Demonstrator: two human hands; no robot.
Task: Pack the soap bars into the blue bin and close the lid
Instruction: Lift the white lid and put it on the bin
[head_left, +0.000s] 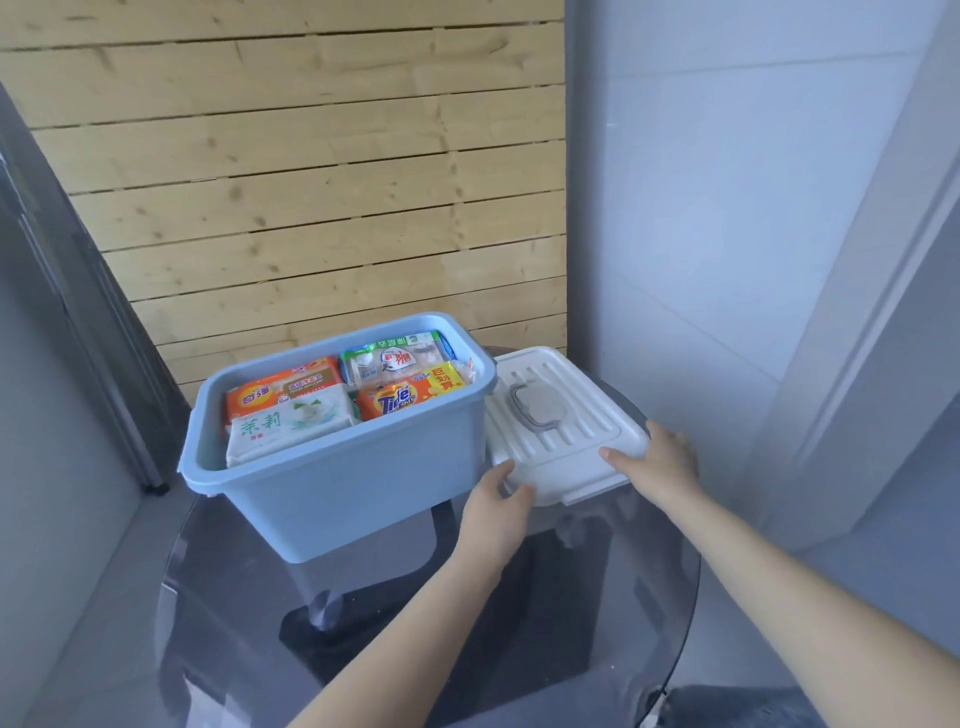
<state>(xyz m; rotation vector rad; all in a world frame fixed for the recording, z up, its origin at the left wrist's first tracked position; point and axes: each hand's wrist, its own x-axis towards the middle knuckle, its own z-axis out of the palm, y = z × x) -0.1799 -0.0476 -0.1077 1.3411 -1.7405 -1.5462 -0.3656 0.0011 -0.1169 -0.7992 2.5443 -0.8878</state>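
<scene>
Head view: blue bin (332, 483) full of soap bars (343, 397) on glass table (649, 597); white lid (561, 431) lies just right of it. Left hand (496, 501) grips lid's near-left corner, right hand (660, 460) curls over near-right edge. Risk: top bars sit near the rim, so lid may not seat.

The blue bin (332, 467) stands open-topped on the glass table (234, 623), but wrapped soap bars (291, 415) fill it nearly to the rim, leaving little room inside. Right of the bin, touching its side, the white lid (561, 415) takes up the tabletop. Nearer than the bin, the glass lies bare. Behind it rises a wooden slat wall (311, 182).
</scene>
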